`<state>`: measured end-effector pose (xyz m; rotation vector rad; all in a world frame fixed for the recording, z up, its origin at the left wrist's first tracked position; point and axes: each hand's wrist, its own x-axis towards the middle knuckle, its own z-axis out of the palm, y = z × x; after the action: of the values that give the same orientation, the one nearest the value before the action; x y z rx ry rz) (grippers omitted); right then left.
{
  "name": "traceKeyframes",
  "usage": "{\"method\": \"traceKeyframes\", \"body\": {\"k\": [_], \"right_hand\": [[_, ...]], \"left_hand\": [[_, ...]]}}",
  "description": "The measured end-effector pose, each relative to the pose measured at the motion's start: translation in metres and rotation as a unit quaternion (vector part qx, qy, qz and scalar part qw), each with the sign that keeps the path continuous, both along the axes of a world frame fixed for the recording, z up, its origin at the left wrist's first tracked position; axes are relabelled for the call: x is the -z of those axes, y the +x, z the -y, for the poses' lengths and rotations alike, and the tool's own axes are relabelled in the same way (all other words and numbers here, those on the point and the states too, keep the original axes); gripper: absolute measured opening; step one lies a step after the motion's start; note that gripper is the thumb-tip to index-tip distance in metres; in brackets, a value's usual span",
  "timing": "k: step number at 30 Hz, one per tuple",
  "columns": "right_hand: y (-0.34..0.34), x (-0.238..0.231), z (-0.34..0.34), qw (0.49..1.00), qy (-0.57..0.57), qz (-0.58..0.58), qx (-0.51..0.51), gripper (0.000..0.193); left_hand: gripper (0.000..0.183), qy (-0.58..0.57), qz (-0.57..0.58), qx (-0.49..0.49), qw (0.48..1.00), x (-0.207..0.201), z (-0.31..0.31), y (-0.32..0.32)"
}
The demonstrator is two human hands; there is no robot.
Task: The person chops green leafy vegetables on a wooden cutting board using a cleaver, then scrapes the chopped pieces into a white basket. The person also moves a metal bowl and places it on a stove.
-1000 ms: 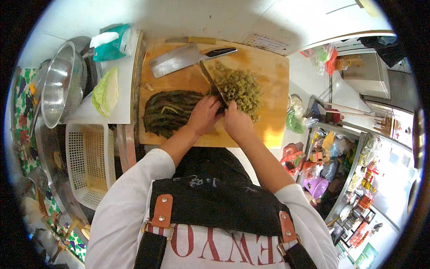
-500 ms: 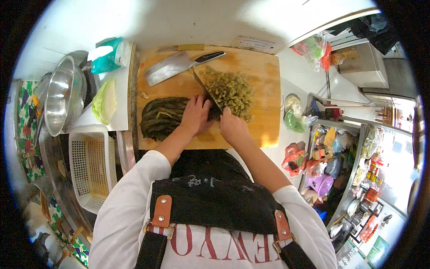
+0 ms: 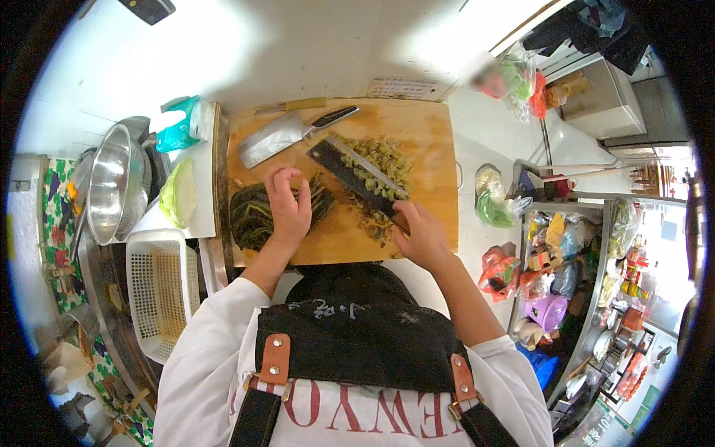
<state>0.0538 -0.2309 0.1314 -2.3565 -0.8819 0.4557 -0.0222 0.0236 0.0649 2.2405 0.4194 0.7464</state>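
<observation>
Greens [image 3: 249, 220] are lying in a dark, uncut bunch on the left side of the cutting board [image 3: 432, 130], partly behind our left hand [image 3: 289, 212]. Its fingers are spreading loosely and gripping nothing; whether they are touching the bunch, we cannot tell. Our right hand [image 3: 423, 235] is grasping the handle of a knife [image 3: 344, 173], its broad blade slanting between the bunch and the chopped pieces [image 3: 395, 160]. By our judgement we are standing partway through the cutting: a good heap is sitting in small bits on the right, while the bunch is waiting whole. A cleaver [image 3: 272, 140] is resting unused at the back of the board.

As for writing, big red letters are running upside down across our white shirt [image 3: 342, 408], pale scrawls are marking our black apron [image 3: 328, 350], and a sheet [image 3: 402, 88] beyond the board is carrying lines too small for reading
</observation>
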Motion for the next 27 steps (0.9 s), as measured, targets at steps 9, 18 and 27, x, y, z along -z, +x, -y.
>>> {"method": "traceKeyframes", "body": {"k": [9,18,27], "right_hand": [[-0.015,0.017,0.023,0.993,-0.045,0.104,-0.039,0.028],[-0.007,-0.007,0.070,0.985,-0.131,0.095,-0.067,0.021],[0.013,-0.003,0.125,0.992,-0.076,0.013,-0.102,0.021]], "left_hand": [[0.064,0.195,-0.154,0.312,0.917,-0.013,0.096,0.057],[0.064,0.233,-0.269,0.231,0.905,0.032,0.065,0.087],[0.037,0.173,-0.098,0.165,0.966,0.016,0.005,0.083]]}}
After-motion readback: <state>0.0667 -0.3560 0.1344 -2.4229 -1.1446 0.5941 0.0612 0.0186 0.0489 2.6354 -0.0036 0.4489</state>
